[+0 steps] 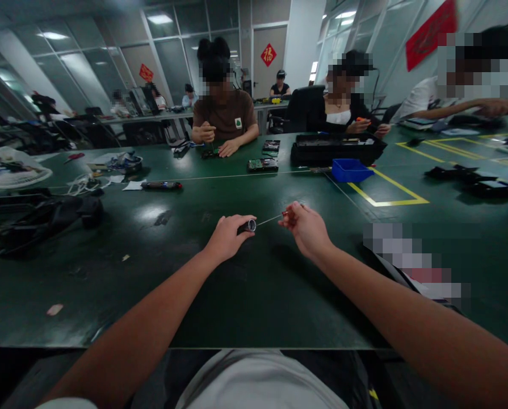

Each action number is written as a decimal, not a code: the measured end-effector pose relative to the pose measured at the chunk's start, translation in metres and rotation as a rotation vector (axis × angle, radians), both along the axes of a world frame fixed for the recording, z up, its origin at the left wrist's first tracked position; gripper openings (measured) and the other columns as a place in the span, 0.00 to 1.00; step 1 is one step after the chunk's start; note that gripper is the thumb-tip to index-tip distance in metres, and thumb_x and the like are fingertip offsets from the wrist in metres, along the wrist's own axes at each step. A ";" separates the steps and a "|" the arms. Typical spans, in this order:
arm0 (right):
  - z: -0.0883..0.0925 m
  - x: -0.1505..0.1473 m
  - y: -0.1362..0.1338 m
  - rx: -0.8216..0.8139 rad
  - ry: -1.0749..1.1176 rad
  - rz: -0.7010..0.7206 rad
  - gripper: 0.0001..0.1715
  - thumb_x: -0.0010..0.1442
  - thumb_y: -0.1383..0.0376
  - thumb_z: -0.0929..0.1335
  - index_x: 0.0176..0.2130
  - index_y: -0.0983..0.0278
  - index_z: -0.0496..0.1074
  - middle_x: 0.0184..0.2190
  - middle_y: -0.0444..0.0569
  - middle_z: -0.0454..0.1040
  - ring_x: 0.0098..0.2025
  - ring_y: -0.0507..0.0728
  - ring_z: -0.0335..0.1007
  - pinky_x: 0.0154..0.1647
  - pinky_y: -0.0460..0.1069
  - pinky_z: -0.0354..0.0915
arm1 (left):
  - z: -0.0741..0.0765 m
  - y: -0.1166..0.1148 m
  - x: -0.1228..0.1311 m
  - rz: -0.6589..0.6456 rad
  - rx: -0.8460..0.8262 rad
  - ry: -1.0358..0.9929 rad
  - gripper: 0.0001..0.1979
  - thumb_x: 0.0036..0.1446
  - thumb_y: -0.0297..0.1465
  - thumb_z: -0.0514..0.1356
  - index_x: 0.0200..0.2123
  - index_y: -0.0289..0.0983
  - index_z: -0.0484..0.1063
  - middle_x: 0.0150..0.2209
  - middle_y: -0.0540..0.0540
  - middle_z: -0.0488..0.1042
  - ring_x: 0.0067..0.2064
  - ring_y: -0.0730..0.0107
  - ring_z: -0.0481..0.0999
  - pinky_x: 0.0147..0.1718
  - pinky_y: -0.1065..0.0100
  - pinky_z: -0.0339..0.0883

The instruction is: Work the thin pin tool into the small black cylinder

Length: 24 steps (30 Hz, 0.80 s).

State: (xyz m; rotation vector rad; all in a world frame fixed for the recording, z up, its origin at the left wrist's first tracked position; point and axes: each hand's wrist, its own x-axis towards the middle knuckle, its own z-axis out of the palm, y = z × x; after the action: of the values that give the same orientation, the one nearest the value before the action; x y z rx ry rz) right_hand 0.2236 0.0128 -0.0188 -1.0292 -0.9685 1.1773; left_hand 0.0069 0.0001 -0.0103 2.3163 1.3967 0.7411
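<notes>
Over the green table, my left hand [228,236] is closed around a short dark cylinder [248,226] whose round silvery end faces right. My right hand [307,227] pinches a thin metal rod [269,220] by a small reddish-brown end. The rod points left, and its tip is at or close to the cylinder's open-looking end; whether they touch cannot be made out. Both hands are a short distance apart, above the middle of the table.
A dark pen-like tool [162,186] lies on the green table [236,307]. Further back are a circuit board [263,165], a blue bin [351,170] and a long black case [336,150]. Black bags lie left. A pixelated object lies right. People sit opposite.
</notes>
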 end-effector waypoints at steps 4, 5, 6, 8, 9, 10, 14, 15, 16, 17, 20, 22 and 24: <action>0.004 -0.001 -0.006 0.131 -0.160 -0.042 0.14 0.64 0.52 0.66 0.37 0.60 0.69 0.32 0.46 0.74 0.33 0.55 0.72 0.39 0.53 0.71 | -0.001 -0.001 0.000 -0.001 -0.010 0.001 0.19 0.61 0.31 0.63 0.56 0.45 0.72 0.50 0.46 0.76 0.53 0.57 0.73 0.60 0.47 0.57; 0.005 -0.001 -0.008 0.154 -0.209 -0.027 0.15 0.64 0.52 0.66 0.38 0.61 0.70 0.32 0.46 0.75 0.34 0.55 0.73 0.39 0.53 0.70 | -0.001 -0.001 0.000 -0.003 -0.008 -0.008 0.19 0.61 0.31 0.63 0.56 0.45 0.72 0.50 0.46 0.76 0.52 0.58 0.73 0.59 0.47 0.57; 0.005 -0.002 -0.010 0.174 -0.253 -0.007 0.15 0.65 0.52 0.65 0.39 0.61 0.70 0.33 0.47 0.75 0.34 0.55 0.73 0.39 0.53 0.70 | -0.002 -0.002 0.000 -0.006 -0.005 -0.018 0.19 0.62 0.32 0.63 0.56 0.45 0.71 0.50 0.46 0.76 0.52 0.58 0.73 0.59 0.48 0.58; 0.006 -0.003 -0.012 0.202 -0.319 0.001 0.16 0.66 0.52 0.65 0.39 0.61 0.70 0.33 0.47 0.75 0.34 0.55 0.73 0.39 0.53 0.69 | -0.002 -0.002 0.000 -0.012 -0.004 -0.034 0.20 0.62 0.32 0.63 0.57 0.45 0.71 0.50 0.46 0.77 0.51 0.58 0.73 0.58 0.49 0.59; 0.006 -0.003 -0.013 0.213 -0.340 -0.004 0.16 0.66 0.52 0.64 0.39 0.61 0.70 0.33 0.47 0.76 0.34 0.55 0.73 0.39 0.53 0.69 | -0.002 -0.002 0.000 -0.013 -0.004 -0.039 0.20 0.62 0.33 0.63 0.57 0.45 0.71 0.49 0.46 0.77 0.51 0.58 0.73 0.58 0.49 0.59; 0.006 -0.003 -0.013 0.222 -0.354 -0.012 0.16 0.66 0.52 0.64 0.40 0.62 0.70 0.33 0.47 0.76 0.34 0.55 0.73 0.39 0.53 0.69 | -0.002 -0.002 0.000 -0.013 -0.004 -0.041 0.20 0.62 0.33 0.63 0.57 0.45 0.71 0.49 0.46 0.77 0.50 0.58 0.73 0.58 0.49 0.59; 0.010 -0.003 -0.016 0.255 -0.386 -0.020 0.15 0.67 0.53 0.65 0.40 0.62 0.71 0.33 0.47 0.77 0.34 0.55 0.74 0.40 0.53 0.69 | -0.001 -0.003 0.000 -0.005 -0.004 -0.042 0.20 0.62 0.34 0.63 0.57 0.46 0.71 0.48 0.46 0.77 0.49 0.57 0.74 0.57 0.49 0.60; 0.012 -0.003 -0.017 0.257 -0.401 -0.022 0.15 0.67 0.54 0.65 0.40 0.62 0.71 0.33 0.47 0.77 0.34 0.55 0.74 0.40 0.54 0.69 | -0.001 -0.003 0.000 0.000 -0.004 -0.045 0.20 0.62 0.34 0.63 0.57 0.46 0.72 0.48 0.46 0.77 0.49 0.57 0.74 0.56 0.50 0.60; 0.014 -0.003 -0.018 0.255 -0.416 -0.027 0.15 0.67 0.54 0.65 0.40 0.62 0.72 0.33 0.48 0.77 0.34 0.56 0.74 0.40 0.54 0.69 | 0.000 -0.003 0.001 0.006 -0.004 -0.049 0.20 0.62 0.34 0.63 0.57 0.46 0.72 0.49 0.46 0.77 0.49 0.57 0.74 0.56 0.50 0.61; 0.016 -0.003 -0.020 0.252 -0.430 -0.033 0.14 0.67 0.54 0.65 0.40 0.62 0.72 0.33 0.48 0.78 0.34 0.56 0.74 0.40 0.54 0.69 | 0.000 -0.004 0.001 0.013 -0.005 -0.054 0.20 0.62 0.34 0.63 0.57 0.46 0.72 0.49 0.46 0.77 0.50 0.57 0.74 0.57 0.50 0.61; 0.024 -0.004 -0.024 0.250 -0.475 -0.043 0.14 0.67 0.55 0.65 0.39 0.63 0.72 0.31 0.49 0.78 0.33 0.56 0.75 0.38 0.54 0.69 | 0.001 -0.005 0.001 0.021 -0.012 -0.060 0.19 0.62 0.35 0.63 0.57 0.46 0.72 0.50 0.46 0.77 0.50 0.56 0.73 0.57 0.50 0.61; 0.028 -0.004 -0.027 0.251 -0.540 -0.049 0.16 0.66 0.53 0.66 0.36 0.63 0.73 0.29 0.48 0.78 0.31 0.56 0.74 0.36 0.53 0.68 | 0.001 -0.005 0.001 0.015 -0.015 -0.056 0.19 0.61 0.34 0.63 0.56 0.46 0.72 0.50 0.46 0.77 0.50 0.56 0.73 0.58 0.48 0.60; 0.030 -0.004 -0.028 0.246 -0.622 -0.057 0.18 0.65 0.51 0.67 0.33 0.62 0.73 0.25 0.47 0.76 0.28 0.55 0.72 0.32 0.52 0.66 | 0.000 -0.005 0.000 0.015 -0.010 -0.056 0.20 0.61 0.34 0.63 0.56 0.46 0.72 0.50 0.46 0.77 0.51 0.57 0.73 0.59 0.47 0.58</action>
State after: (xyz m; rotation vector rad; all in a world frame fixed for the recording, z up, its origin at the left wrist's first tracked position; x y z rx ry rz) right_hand 0.2199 -0.0156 0.0113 -1.2366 -1.5138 0.6672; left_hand 0.0069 -0.0047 -0.0102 2.2620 1.3915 0.7952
